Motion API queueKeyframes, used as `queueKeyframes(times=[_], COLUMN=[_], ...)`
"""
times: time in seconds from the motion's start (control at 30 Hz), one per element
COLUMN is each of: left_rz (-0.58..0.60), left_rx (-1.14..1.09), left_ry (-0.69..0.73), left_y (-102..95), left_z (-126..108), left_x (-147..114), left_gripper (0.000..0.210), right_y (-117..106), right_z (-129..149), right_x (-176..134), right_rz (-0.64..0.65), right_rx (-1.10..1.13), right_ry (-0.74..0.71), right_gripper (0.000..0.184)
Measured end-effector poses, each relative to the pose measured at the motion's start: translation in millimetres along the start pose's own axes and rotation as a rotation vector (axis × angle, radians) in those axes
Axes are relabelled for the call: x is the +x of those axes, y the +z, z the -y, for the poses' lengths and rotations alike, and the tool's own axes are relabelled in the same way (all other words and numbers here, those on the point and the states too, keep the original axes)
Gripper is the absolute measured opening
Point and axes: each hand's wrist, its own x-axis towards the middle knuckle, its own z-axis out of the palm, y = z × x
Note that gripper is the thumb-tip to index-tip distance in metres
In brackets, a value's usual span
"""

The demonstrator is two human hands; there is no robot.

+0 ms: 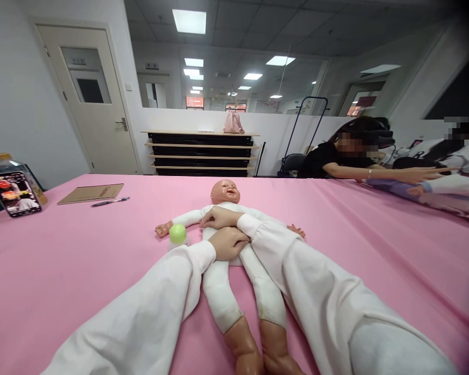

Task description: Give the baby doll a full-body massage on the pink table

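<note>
A baby doll (214, 291) with a cloth body lies on its back, head away from me and legs toward me. My right hand (222, 216) rests across its chest, fingers curled and pointing left. Just below it, my left hand (229, 244) lies closed on the doll's belly, its fingers bent to the right. The undersides of both hands are hidden, so anything inside them cannot be seen. Close to my left wrist stands a small bottle with a green cap (177, 234), partly covered by my sleeve.
On the pink tablecloth (113, 245) lie a brown notebook (91, 193) and a pen (110, 201). A phone (14, 194) leans against a bottle (3, 162) at the left edge. Across the table's far right, a person (328, 159) reaches toward another doll (449, 190).
</note>
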Motion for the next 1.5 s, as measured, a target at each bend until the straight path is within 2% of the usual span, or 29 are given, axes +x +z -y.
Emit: queueKeyframes(times=[0.1,0.17,0.3,0.37,0.43,0.5,0.6,0.73,0.8,0.9,1.0,1.07,1.13,1.23,1.33,1.43,1.5], left_rz=[-0.108,-0.209,-0.386,-0.418,-0.423,-0.407,-0.350,-0.166,-0.058,0.065,0.154,0.138,0.056,-0.092,-0.236,-0.320,-0.296], left_rx=[-0.107,-0.181,-0.131,-0.078,-0.021,0.032,0.072,0.094,0.101,0.132,0.151,0.112,0.030,-0.140,-0.243,-0.165,-0.060], left_ry=[-0.028,-0.103,-0.273,-0.336,-0.375,-0.333,-0.128,0.177,0.212,0.176,0.132,0.082,0.044,0.020,-0.033,-0.098,-0.133], left_y=[3.5,3.4,2.0,2.4,3.2,3.4,0.4,-9.3,-13.9,-16.4,-12.1,-6.5,-0.6,5.5,6.6,4.8,3.5], left_z=[4.6,12.0,36.3,45.3,46.9,40.8,24.1,5.0,-0.8,-5.6,-4.7,-0.6,5.2,14.3,23.8,33.2,37.7], left_x=[-8.2,-13.4,-28.3,-39.1,-51.4,-63.1,-72.2,-54.2,-33.6,-1.1,18.3,19.9,14.3,1.2,-9.7,-17.7,-22.3], left_gripper=[0.026,0.028,0.033,0.037,0.043,0.048,0.043,0.035,0.031,0.022,0.017,0.017,0.018,0.022,0.029,0.031,0.032], right_y=[3.1,4.0,10.1,17.8,28.0,38.4,46.1,31.0,16.5,-3.0,-12.4,-12.0,-7.6,1.5,6.4,7.1,8.1], right_z=[-11.9,-23.5,-45.1,-50.0,-48.7,-41.5,-23.4,-3.9,-1.7,-4.1,-6.5,-8.4,-12.8,-24.4,-37.9,-49.6,-55.1], right_x=[-7.1,-14.8,-36.7,-52.3,-70.5,-89.0,-108.3,-100.7,-82.7,-49.2,-22.7,-13.0,-8.9,-8.9,-13.2,-21.6,-29.9], right_rz=[-0.170,-0.325,-0.684,-0.808,-0.880,-0.925,-0.896,-0.595,-0.419,-0.136,0.038,0.035,-0.021,-0.177,-0.373,-0.559,-0.639], right_rx=[0.008,0.027,0.085,0.099,0.113,0.140,0.174,0.231,0.262,0.227,0.122,0.050,0.017,0.045,0.083,0.097,0.103], right_ry=[0.008,0.035,0.075,0.139,0.233,0.303,0.269,0.065,0.026,0.011,0.006,0.005,-0.011,-0.037,0.000,0.042,0.040], right_gripper=[0.030,0.031,0.033,0.034,0.035,0.036,0.036,0.034,0.036,0.037,0.032,0.027,0.025,0.029,0.033,0.033,0.033])
